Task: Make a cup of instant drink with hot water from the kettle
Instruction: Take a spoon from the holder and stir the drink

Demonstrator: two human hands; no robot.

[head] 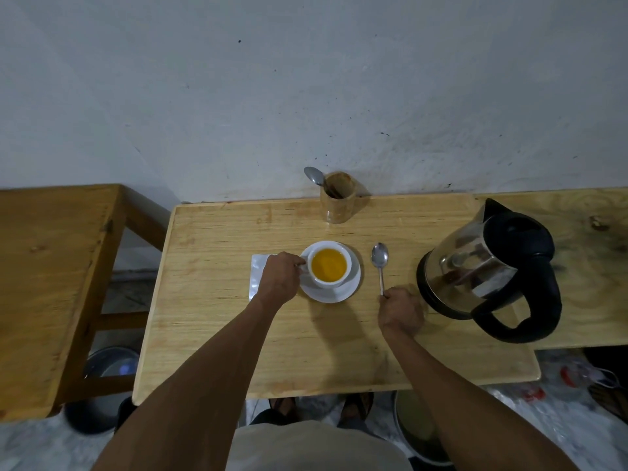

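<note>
A white cup (344, 278) full of orange drink stands on a white saucer (331, 294) in the middle of the wooden table (210, 300). My left hand (280, 278) grips the cup's handle on its left side. A metal spoon (380, 263) lies on the table right of the saucer, bowl pointing away from me. My right hand (401, 312) is closed on the end of its handle. A steel kettle (486, 266) with a black handle stands at the right. A silvery sachet (257, 273) lies flat left of the saucer, partly under my left hand.
A wooden holder (338, 200) with another spoon (314, 176) in it stands at the table's back edge against the wall. A second wooden table (51, 273) is on the left, a wooden shelf (594, 232) behind the kettle. Pots and bags lie on the floor.
</note>
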